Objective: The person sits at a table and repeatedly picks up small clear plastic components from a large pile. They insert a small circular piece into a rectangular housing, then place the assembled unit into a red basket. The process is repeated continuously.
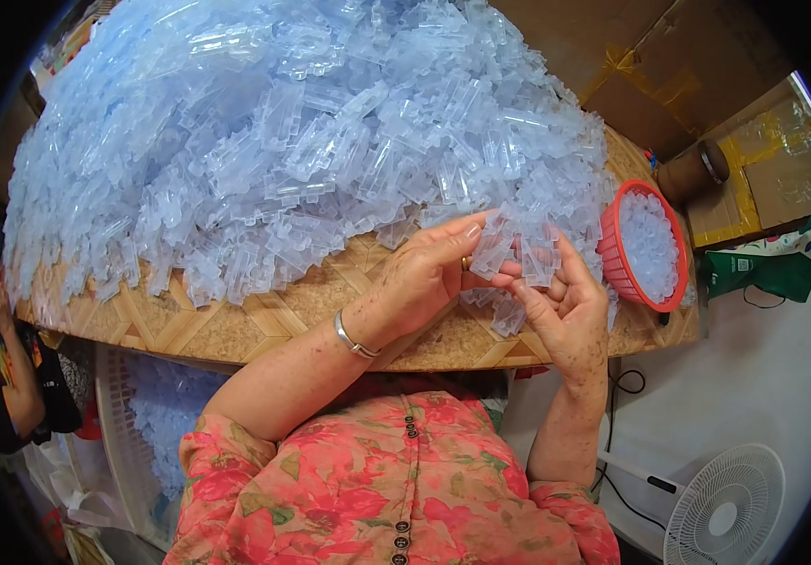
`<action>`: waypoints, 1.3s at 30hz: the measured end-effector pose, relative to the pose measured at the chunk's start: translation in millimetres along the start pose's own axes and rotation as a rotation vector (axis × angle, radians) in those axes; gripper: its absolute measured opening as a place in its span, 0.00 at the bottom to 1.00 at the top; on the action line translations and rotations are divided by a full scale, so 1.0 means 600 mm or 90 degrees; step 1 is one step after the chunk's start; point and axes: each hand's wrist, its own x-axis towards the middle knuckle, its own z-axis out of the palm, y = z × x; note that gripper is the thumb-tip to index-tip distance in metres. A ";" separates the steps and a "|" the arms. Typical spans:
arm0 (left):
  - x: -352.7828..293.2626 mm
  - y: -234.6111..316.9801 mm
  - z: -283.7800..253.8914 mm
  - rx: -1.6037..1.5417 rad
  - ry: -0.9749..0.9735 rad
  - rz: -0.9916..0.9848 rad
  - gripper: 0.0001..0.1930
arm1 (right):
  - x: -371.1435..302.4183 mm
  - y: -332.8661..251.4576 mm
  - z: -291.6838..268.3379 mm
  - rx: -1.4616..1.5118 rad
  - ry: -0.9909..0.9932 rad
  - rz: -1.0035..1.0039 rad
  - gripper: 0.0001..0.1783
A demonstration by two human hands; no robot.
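Between my hands, just above the table's near edge, are clear plastic pieces (539, 252), flat with small notched ends. My left hand (438, 262) comes in from the left and pinches one at its fingertips. Opposite it, my right hand (570, 306) grips another between thumb and fingers. Whether the pieces are joined is hard to make out. Behind them a big heap of the same clear, bluish plastic pieces (292, 132) covers most of the table (264, 315). Some loose ones lie under my hands.
A red plastic basket (617, 250) of small clear parts stands at the table's right. Cardboard boxes (650, 85) rise behind it. A white fan (726, 508) is at lower right, a white crate (118, 424) of pieces below the table at left. Another person's arm (15, 367) shows far left.
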 end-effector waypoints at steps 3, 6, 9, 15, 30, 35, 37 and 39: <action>-0.002 -0.002 -0.001 0.016 -0.008 -0.006 0.27 | -0.008 -0.001 -0.007 -0.066 0.010 0.016 0.36; -0.004 -0.002 0.002 0.013 0.000 -0.019 0.25 | -0.015 0.009 -0.013 -0.149 0.033 -0.006 0.37; -0.003 -0.004 -0.001 0.006 -0.007 -0.035 0.24 | -0.019 0.010 0.008 -0.142 0.069 -0.061 0.39; -0.008 -0.005 -0.004 0.036 0.013 -0.057 0.25 | -0.019 -0.010 0.021 -0.246 0.043 -0.071 0.46; -0.006 -0.004 -0.012 0.072 0.004 -0.091 0.25 | -0.009 -0.036 0.027 -0.427 0.085 -0.087 0.47; -0.005 0.001 -0.001 -0.029 -0.008 -0.064 0.24 | -0.011 -0.009 0.015 -0.344 0.132 -0.158 0.47; -0.005 0.005 0.005 -0.050 0.010 -0.068 0.22 | -0.015 -0.001 0.015 -0.266 0.142 -0.101 0.47; -0.007 0.004 0.007 -0.027 0.008 -0.064 0.23 | -0.017 0.004 0.014 -0.231 0.132 -0.097 0.47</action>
